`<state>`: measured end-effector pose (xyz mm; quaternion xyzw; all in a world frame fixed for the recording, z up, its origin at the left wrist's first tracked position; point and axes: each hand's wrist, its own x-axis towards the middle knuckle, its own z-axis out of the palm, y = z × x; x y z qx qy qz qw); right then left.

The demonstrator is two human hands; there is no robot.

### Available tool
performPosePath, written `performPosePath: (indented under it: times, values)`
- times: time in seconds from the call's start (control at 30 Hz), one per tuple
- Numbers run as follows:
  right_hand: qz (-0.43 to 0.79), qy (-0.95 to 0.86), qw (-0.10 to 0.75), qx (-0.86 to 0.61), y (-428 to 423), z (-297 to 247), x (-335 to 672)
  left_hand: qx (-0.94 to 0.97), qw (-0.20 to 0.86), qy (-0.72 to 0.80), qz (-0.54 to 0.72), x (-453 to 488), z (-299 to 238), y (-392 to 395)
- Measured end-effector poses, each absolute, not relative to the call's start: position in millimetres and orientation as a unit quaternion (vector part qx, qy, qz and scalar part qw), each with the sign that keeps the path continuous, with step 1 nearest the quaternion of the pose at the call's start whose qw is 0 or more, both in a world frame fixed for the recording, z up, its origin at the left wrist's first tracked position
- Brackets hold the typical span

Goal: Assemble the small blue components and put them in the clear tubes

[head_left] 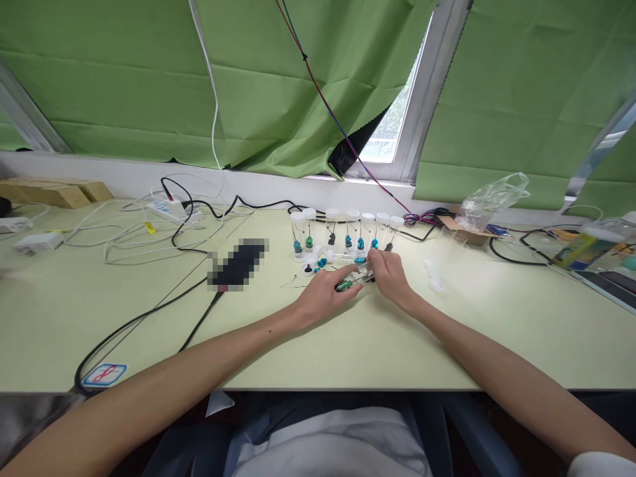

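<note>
My left hand point(325, 290) is closed, thumb and fingers around a small green piece point(344, 285) from which something thin runs right. My right hand point(390, 275) is beside it with fingers pinched together; what they grip is too small or hidden to make out. A dark bit point(368, 279) shows between the hands. Just behind stand several clear vials point(331, 227) with white caps, holding blue, green or dark pieces with thin stems. A clear tube point(342, 257) lies in front of them. Loose blue pieces point(321, 264) and a white cap with a dark centre point(308, 268) are left of my hands.
White caps point(435, 278) lie to the right. A pixelated dark device point(238, 265) with a black cable is at left. White cables and a power strip point(173, 211) run along the back. A cardboard box point(467, 230) with a plastic bag point(491, 199) stands back right.
</note>
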<state>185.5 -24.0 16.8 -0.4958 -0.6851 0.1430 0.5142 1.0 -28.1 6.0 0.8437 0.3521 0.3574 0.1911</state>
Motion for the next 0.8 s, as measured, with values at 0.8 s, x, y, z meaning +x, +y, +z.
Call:
performPosePath:
  times: [0.8]
  values:
    - [0.362, -0.611, 0.589, -0.385, -39.3, 12.2, 162.1, 0.830, 0.156, 0.358, 0.399, 0.6, 12.9, -24.1]
